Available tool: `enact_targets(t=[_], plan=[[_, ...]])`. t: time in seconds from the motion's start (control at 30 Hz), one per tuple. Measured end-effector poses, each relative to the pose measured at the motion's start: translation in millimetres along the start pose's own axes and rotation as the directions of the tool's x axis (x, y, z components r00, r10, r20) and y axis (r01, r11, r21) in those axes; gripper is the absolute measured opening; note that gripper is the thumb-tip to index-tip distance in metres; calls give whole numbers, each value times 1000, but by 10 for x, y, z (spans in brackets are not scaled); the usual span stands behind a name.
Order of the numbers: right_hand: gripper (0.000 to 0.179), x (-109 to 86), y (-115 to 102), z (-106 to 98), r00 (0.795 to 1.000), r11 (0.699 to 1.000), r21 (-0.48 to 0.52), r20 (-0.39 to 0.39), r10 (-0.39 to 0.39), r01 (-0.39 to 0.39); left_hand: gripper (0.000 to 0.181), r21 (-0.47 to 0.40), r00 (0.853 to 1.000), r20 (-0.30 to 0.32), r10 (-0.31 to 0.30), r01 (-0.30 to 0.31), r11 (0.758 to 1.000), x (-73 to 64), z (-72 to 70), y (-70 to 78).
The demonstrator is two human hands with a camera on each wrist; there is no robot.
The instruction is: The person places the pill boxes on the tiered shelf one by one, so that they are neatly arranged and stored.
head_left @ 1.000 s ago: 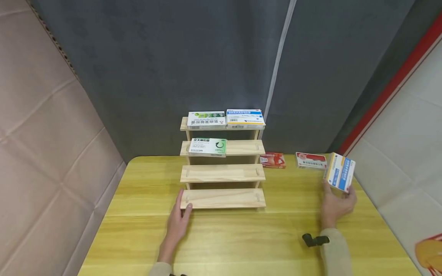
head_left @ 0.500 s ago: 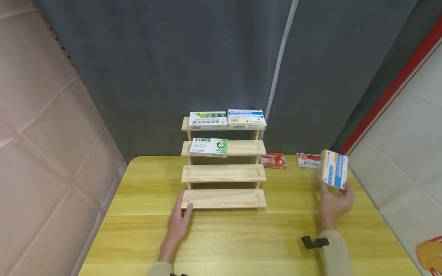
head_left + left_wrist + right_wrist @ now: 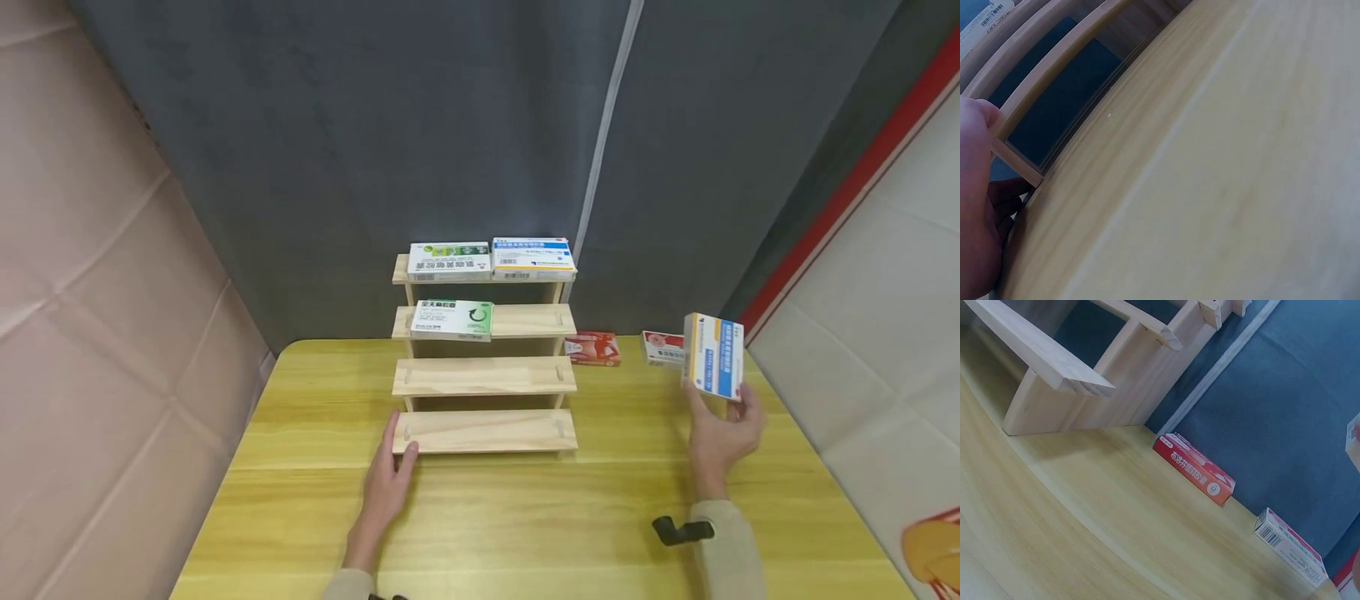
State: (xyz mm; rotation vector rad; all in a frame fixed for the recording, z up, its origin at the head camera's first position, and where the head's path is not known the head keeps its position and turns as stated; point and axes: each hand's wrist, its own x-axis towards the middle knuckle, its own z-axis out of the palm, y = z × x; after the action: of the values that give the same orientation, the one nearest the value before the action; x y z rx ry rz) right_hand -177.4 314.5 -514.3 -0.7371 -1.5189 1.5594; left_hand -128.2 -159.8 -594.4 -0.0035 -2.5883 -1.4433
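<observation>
My right hand [image 3: 723,437] pinches a white, blue and yellow medicine box [image 3: 716,356] by its lower edges, raised above the table on the right. In the right wrist view only slivers of hand and box show at the right edge. My left hand [image 3: 386,487] grips the left end of the lowest step of a wooden stepped rack [image 3: 487,432]. In the left wrist view its thumb [image 3: 988,112] lies on the step and the other fingers are behind the side. Beside the held box lies a red-and-white medicine box [image 3: 662,347].
On the rack's top step lie a green-and-white box [image 3: 450,261] and a white-and-blue box [image 3: 533,258]. A white-and-green box [image 3: 452,319] is on the step below, at left. A red box [image 3: 1194,469] lies on the table against the grey curtain, right of the rack.
My right hand has moved left and a little away from me with the medicine box, which now stands straighter and covers part of the red-and-white box. My left hand stays put.
</observation>
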Motion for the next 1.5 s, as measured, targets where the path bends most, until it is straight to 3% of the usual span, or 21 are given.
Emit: enact_targets(t=[0.17,0.77,1.27,1.5], plan=[[79,-47,-36,0,999,999,-39,37,7,-6,67,-3,1000,12,2,-2,1000,6,-8,9],[77,-232,-171,126,993,984,175,117,-29,8,67,3,1000,17,-2,2,1000,-8,-15,5],[74,-481,-371,242,978,977,205,189,-93,54,67,4,1000,0,7,-7,1000,-16,-13,3],[75,-546,-383,261,969,973,229,230,-91,36,67,-6,1000,2,-2,2,1000,0,-1,-11]])
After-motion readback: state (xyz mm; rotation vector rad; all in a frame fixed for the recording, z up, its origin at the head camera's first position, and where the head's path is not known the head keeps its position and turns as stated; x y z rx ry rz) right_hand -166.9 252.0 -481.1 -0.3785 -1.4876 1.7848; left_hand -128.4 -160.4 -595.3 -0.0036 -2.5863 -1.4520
